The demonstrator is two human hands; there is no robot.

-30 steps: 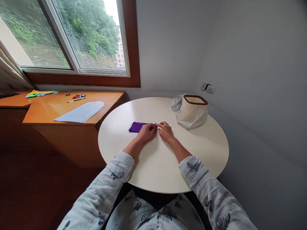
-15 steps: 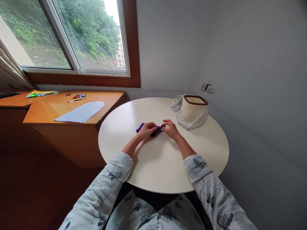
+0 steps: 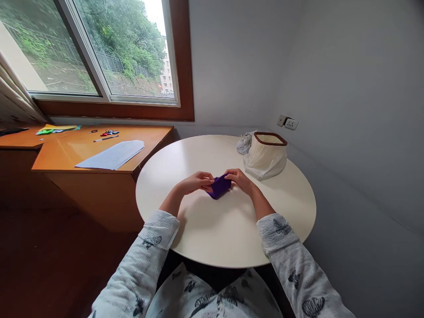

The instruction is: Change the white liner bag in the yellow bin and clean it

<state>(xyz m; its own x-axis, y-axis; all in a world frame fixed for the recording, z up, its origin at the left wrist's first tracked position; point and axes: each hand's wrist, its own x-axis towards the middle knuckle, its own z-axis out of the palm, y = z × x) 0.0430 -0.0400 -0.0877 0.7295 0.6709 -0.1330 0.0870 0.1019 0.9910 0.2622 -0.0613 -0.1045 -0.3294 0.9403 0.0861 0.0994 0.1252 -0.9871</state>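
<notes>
Between my hands, over the middle of the round white table (image 3: 218, 238), is a piece of purple cloth (image 3: 220, 187), folded or bunched, its exact kind unclear. My left hand (image 3: 196, 182) grips its left side with thumb and fingers. On the other side, my right hand (image 3: 241, 179) pinches the upper right corner. The cloth's front face hangs toward me, its lower tip close to the tabletop. Part of its left edge is hidden behind my left fingers.
A bin with a brown rim (image 3: 270, 139) and a pale plastic liner stands at the table's back right, beside a crumpled grey bag (image 3: 244, 143). On the orange desk (image 3: 66, 154) to the left lie paper sheets (image 3: 112, 154), a pen (image 3: 106, 138) and scissors (image 3: 109, 132).
The purple cloth has been turned, so a broad face now shows toward me. My left hand has shifted left and slightly nearer; my right hand has moved slightly right.
</notes>
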